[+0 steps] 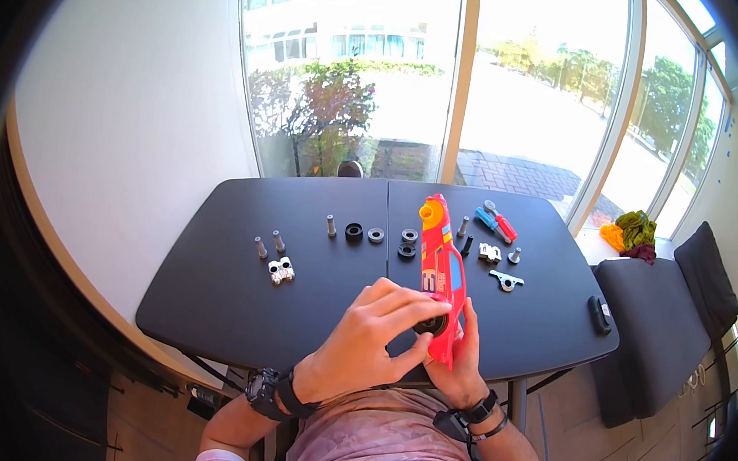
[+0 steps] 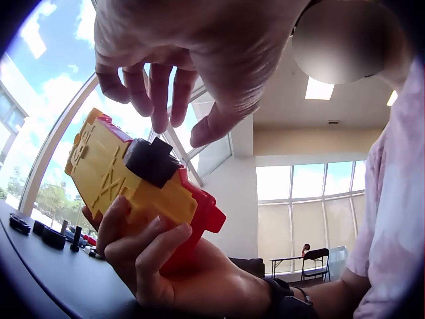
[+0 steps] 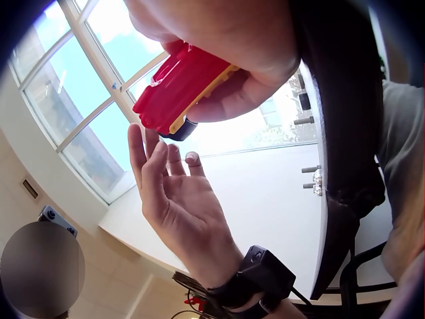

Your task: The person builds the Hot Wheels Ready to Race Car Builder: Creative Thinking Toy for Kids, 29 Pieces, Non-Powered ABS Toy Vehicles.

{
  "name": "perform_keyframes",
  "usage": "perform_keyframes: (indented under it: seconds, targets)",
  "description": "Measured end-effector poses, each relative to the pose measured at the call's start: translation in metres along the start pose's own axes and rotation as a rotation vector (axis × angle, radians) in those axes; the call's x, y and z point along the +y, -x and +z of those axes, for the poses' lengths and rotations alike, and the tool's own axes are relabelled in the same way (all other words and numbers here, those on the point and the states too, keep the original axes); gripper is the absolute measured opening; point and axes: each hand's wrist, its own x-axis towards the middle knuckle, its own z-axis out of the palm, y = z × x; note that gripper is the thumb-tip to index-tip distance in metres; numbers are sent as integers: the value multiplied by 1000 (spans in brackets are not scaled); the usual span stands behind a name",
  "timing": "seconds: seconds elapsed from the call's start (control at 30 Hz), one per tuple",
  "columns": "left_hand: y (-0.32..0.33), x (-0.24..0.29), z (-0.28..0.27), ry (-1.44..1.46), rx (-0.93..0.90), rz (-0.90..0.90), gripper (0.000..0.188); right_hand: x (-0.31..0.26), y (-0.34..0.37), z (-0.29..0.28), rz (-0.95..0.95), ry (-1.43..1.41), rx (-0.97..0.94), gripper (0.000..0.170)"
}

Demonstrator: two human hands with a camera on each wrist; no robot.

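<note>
A long red toy [image 1: 435, 251] with yellow parts is held over the table's near edge. My right hand [image 1: 464, 367] grips its near end; in the left wrist view, the fingers [image 2: 149, 256] curl against its yellow side [image 2: 99, 176]. A black round part [image 2: 151, 161] sits on that side. Beside this part is my left hand [image 2: 186, 46], its fingers loosely bent and apart from it in this view. In the right wrist view, the left palm [image 3: 189, 206] faces up near the black part [image 3: 180, 131], with a gap between thumb and fingers in the head view.
On the black table [image 1: 213, 297] lie a silver part [image 1: 281, 270], pins [image 1: 331, 226], black and grey rings [image 1: 354, 231], white pieces [image 1: 506, 280], blue and red tools [image 1: 496, 224] and a black case [image 1: 599, 316]. A dark seat [image 1: 650, 332] stands at the right.
</note>
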Motion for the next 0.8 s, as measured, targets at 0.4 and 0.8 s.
perform_keyframes:
  seconds: [0.4, 0.8]
  targets:
    - [5, -4, 0, -87, 14, -74, 29, 0, 2, 0, 21, 5, 5, 67]
    - [7, -7, 2, -134, 16, -102, 29, -1, -2, -18, 47, -12, -82, 67]
